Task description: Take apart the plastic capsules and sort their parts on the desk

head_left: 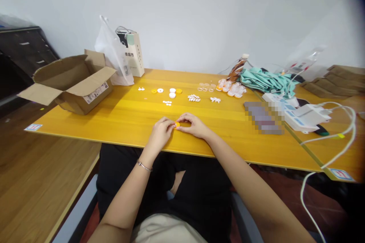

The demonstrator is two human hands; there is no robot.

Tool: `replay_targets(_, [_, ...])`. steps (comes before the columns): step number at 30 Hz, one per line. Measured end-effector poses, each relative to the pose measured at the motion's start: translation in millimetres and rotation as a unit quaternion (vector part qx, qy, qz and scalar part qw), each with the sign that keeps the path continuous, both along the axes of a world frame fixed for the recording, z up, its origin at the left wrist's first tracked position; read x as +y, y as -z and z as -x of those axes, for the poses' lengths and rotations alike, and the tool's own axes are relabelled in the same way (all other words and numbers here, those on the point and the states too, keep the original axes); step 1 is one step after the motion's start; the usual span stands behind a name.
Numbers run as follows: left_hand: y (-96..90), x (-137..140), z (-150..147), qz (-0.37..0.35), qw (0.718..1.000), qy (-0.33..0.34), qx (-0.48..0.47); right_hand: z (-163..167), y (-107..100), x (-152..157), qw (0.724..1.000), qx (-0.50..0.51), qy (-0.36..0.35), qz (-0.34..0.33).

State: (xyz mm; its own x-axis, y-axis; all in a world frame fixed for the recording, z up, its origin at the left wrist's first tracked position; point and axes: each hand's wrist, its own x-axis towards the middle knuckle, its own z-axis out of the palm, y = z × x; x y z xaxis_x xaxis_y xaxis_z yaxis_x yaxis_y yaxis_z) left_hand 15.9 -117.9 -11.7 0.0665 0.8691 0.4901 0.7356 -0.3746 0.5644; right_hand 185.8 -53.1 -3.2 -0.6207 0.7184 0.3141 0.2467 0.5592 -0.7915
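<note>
Near the table's front edge, my left hand (162,132) and my right hand (194,124) meet over a small round yellow disc (177,124). Thumb and fingers of both hands are closed on the disc, which looks partly white on its left side. Beyond them lie small white discs (168,103), a heap of small white parts (194,98) and a smaller group of white pieces (215,100). Farther back are white round caps (172,93), a yellow disc (178,91), another yellow disc (154,91) and a white ring (160,90).
An open cardboard box (82,83) stands at left beside a white plastic bag (114,53) and a paper bag (137,53). At right are clear cups (205,87), orange-white assembled pieces (232,88), a bottle (238,68), green cloth (268,79), a blurred dark rectangle (264,117) and a power strip (293,112) with cables.
</note>
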Motion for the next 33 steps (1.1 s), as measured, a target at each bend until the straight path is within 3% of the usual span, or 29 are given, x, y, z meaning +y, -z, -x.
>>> replay_targets(6, [-4.9, -4, -4, -0.006, 0.992, -0.041, 0.120, 0, 0, 1, 1.000, -0.004, -0.007, -0.003])
replay_targets(10, [-6.9, -8, -8, -0.027, 0.967, -0.080, 0.240, 0, -2, -1, 1.000, 0.006, -0.003, 0.002])
replay_targets(13, [-9.5, -8, -7, -0.049, 0.950, -0.071, 0.301, 1, -2, -2, 1.000, 0.017, -0.002, 0.006])
replay_targets(17, [-24.1, -1, 2, -0.064, 0.919, 0.020, 0.388, 2, 0, -1, 1.000, 0.017, -0.003, 0.003])
replay_targets(26, [-61.3, 51, 28, -0.151, 0.800, 0.307, 0.493, 4, 0, 2, 0.998, -0.012, 0.043, -0.039])
replay_targets(29, [-62.7, 64, 33, -0.167, 0.789, 0.337, 0.485, 4, -1, 4, 0.997, -0.018, 0.060, -0.042])
replay_targets(33, [-55.9, 72, 38, -0.160, 0.808, 0.354, 0.442, 2, -4, 11, 0.998, -0.026, 0.046, -0.029])
